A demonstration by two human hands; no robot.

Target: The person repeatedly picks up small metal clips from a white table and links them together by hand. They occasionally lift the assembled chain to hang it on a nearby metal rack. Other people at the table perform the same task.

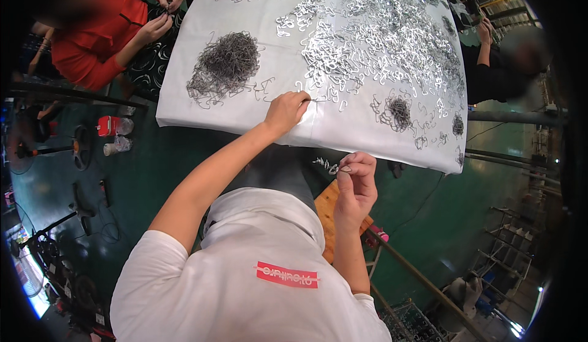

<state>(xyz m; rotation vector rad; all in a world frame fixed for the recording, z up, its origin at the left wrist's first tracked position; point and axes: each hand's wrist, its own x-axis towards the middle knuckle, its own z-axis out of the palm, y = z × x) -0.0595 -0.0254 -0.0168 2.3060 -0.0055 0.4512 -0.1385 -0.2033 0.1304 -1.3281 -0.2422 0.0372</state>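
Observation:
My right hand [358,186] is raised just off the table's near edge, thumb and fingertips pinched on a short string of small silver metal hooks [324,165] that sticks out to the left. At the table's near edge my left hand [286,114] reaches down with its fingers closed together. Their tips touch the white sheet beside a few loose pieces, and what they hold is too small to make out. Beyond it spreads a wide heap of shiny bent metal hooks [367,41]. To the left lies a tangled pile of dark wire hooks [229,60].
A white-covered table [177,106] fills the far side. Smaller dark piles [400,112] lie at its right. A person in red [92,41] works at the left; another in black [487,66] is at the right. A wooden stool [329,201] stands below my right hand.

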